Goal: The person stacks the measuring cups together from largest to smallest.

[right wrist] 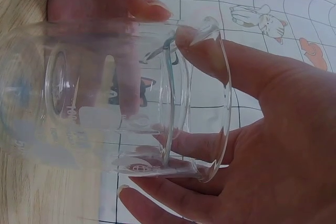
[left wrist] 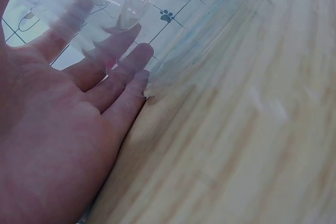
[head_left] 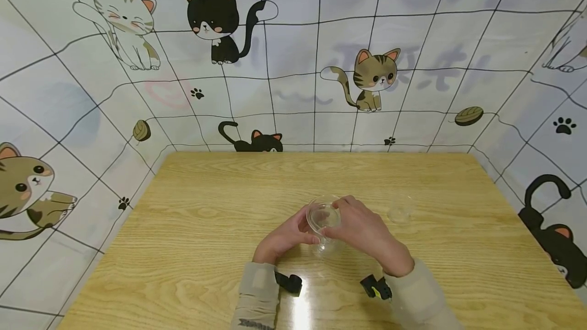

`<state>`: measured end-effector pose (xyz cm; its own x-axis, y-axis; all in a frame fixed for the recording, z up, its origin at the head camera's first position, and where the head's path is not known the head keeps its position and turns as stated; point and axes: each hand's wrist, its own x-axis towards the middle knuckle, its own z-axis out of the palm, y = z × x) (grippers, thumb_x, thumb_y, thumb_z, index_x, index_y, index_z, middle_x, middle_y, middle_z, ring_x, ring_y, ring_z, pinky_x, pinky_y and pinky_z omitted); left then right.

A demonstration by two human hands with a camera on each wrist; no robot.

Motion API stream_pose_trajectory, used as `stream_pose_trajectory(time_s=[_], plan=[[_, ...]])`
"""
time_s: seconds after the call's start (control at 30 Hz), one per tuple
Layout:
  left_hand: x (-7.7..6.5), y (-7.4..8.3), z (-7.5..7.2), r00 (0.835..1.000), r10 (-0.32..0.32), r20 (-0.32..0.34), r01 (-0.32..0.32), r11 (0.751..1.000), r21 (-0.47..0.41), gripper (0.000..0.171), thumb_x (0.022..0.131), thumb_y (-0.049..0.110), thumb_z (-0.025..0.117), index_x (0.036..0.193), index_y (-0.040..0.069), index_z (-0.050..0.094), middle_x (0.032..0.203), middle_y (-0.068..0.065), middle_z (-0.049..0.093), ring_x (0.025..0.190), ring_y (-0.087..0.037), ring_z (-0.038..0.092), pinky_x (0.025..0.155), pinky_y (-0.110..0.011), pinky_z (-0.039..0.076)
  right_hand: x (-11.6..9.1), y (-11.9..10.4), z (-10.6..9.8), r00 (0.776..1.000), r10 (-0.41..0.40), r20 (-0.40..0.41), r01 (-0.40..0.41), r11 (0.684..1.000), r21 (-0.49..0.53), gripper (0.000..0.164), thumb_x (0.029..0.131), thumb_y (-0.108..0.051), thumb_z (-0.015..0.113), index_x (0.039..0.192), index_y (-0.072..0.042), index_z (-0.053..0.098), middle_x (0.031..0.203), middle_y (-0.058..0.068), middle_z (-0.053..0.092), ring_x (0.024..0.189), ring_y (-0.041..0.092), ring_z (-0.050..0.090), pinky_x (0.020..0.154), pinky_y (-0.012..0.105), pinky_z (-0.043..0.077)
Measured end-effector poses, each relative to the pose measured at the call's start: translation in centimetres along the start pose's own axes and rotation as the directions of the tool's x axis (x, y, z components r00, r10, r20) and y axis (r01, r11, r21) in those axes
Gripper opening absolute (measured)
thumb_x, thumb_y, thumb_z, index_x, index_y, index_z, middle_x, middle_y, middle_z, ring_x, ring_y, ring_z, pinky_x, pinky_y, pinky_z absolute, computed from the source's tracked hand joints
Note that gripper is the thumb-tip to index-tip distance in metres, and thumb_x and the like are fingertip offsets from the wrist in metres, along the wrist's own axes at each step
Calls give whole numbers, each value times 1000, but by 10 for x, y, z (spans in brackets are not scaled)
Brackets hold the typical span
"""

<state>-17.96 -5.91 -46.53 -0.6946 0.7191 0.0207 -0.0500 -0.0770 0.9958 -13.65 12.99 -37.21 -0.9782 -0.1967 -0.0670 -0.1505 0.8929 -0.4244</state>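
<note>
Near the middle of the table, a small glass beaker (right wrist: 94, 95) sits nested inside a larger clear glass beaker (head_left: 326, 249). My left hand (head_left: 285, 236) holds the larger beaker from the left, thumb on the near side and fingers around the back. From the right, my right hand (head_left: 367, 228) reaches over the top and pinches the smaller beaker near its rim. In the right wrist view, white printed markings show on the glass. Through the transparent walls, exact fingertip contact is hard to make out.
Another clear glass vessel (head_left: 400, 211) stands on the wooden table (head_left: 220, 192) to the right of my hands; its outline is faint. A cat-patterned cloth (head_left: 293, 90) encloses the back and both sides.
</note>
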Motion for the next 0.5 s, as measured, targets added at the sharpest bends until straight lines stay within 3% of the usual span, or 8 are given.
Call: stream_pose_trajectory(time_s=[0.3,0.5], plan=[[3,-9,-3,1000,17,-21,-18,1000,-11,78,78,1,66,141,20,24,138,4,34,128,-13,28,103,-36,24,0,1,-1,1000,-8,16,8,1000,18,58,71,-51,66,110,-9,59,117,5,50,98,21,51,68,43,46],[3,-3,-1,1000,16,-8,-16,1000,-6,79,78,-2,64,142,16,22,140,3,32,129,-14,27,104,-37,22,1,1,1,1000,-9,15,9,1000,-2,60,70,-53,66,110,-8,60,122,6,48,106,23,49,70,47,46]])
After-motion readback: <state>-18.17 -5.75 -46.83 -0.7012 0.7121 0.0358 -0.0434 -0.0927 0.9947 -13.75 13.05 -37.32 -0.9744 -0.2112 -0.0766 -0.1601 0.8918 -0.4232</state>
